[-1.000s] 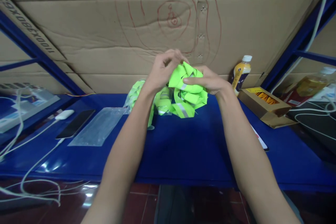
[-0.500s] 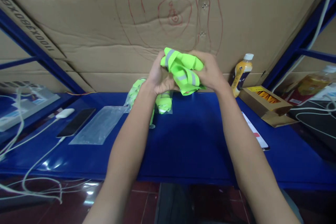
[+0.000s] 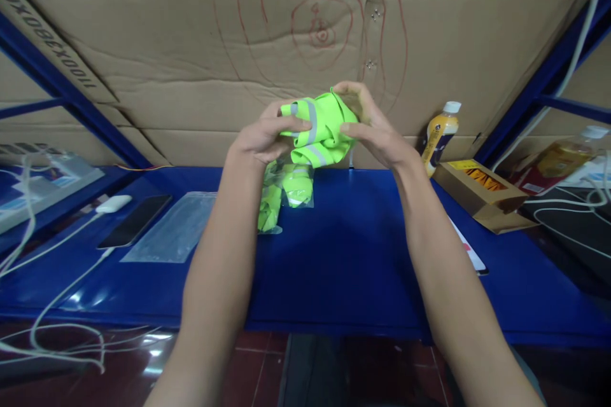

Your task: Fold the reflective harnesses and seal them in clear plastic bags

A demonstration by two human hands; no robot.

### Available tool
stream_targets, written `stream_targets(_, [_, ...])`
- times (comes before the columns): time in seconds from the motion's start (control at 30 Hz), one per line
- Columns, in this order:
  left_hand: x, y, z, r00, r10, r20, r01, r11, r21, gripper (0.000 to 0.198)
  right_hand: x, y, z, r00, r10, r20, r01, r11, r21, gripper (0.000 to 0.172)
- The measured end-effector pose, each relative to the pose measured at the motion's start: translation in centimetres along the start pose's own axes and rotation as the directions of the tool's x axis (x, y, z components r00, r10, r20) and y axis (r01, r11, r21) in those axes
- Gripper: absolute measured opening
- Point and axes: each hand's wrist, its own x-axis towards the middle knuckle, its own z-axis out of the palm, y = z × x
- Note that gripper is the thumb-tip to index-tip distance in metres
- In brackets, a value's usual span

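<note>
Both my hands hold a crumpled neon-yellow reflective vest [image 3: 329,117] with grey stripes, raised above the far side of the blue table [image 3: 334,261]. My left hand [image 3: 265,133] grips its left edge, thumb on top of a stripe. On the opposite side my right hand [image 3: 370,121] pinches the fabric between thumb and fingers. Below and behind my left hand lie packed neon vests in clear bags [image 3: 296,187], partly hidden by my left forearm. An unfilled clear plastic bag [image 3: 167,229] lies flat to the left of that forearm.
At the left are a dark phone [image 3: 136,221], a white charger [image 3: 113,203], cables and a power strip [image 3: 52,187]. To the right stand a juice bottle [image 3: 440,137], an open cardboard box [image 3: 482,194] and another bottle [image 3: 556,162]. A cardboard wall [image 3: 191,63] closes the back.
My hands have moved apart, the left one shifting left, and the vest is turned and spread somewhat wider between them. More of the bagged vests shows beside my left forearm.
</note>
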Motion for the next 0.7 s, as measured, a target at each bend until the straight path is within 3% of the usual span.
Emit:
stream_targets(0.13, [-0.3, 0.2, 0.8, 0.994, 0.068, 0.081, -0.076, 0.991, 0.108, 0.054, -0.4, 0.1, -0.2, 0.998, 0.052, 0.029, -0.055, 0.991, 0.122, 0.079])
stream_targets(0.27, [-0.2, 0.1, 1.2, 0.989, 0.075, 0.128, -0.102, 0.971, 0.216, 0.058, -0.7, 0.6, -0.7, 0.987, 0.141, 0.071, -0.153, 0.969, 0.195, 0.08])
stream_targets(0.47, [0.3, 0.3, 3.8, 0.977, 0.21, 0.028, -0.208, 0.93, 0.303, 0.049, -0.8, 1.5, -1.1, 0.971, 0.198, -0.134, -0.161, 0.955, 0.248, 0.075])
stream_targets(0.57, [0.5, 0.7, 5.6, 0.952, 0.302, -0.06, -0.263, 0.9, 0.349, 0.057, -0.8, 1.3, -1.5, 0.958, 0.162, -0.238, -0.105, 0.966, 0.235, 0.072])
stream_targets(0.63, [0.4, 1.1, 6.4, 0.96, 0.271, -0.065, -0.242, 0.926, 0.288, 0.055, -0.8, 0.9, -1.9, 0.951, 0.118, -0.287, -0.062, 0.978, 0.199, 0.071])
stream_targets(0.7, [0.5, 1.3, 6.6, 0.992, 0.128, -0.005, -0.126, 0.985, 0.117, 0.057, -0.7, 0.5, -2.2, 0.949, 0.065, -0.31, -0.027, 0.992, 0.127, 0.07])
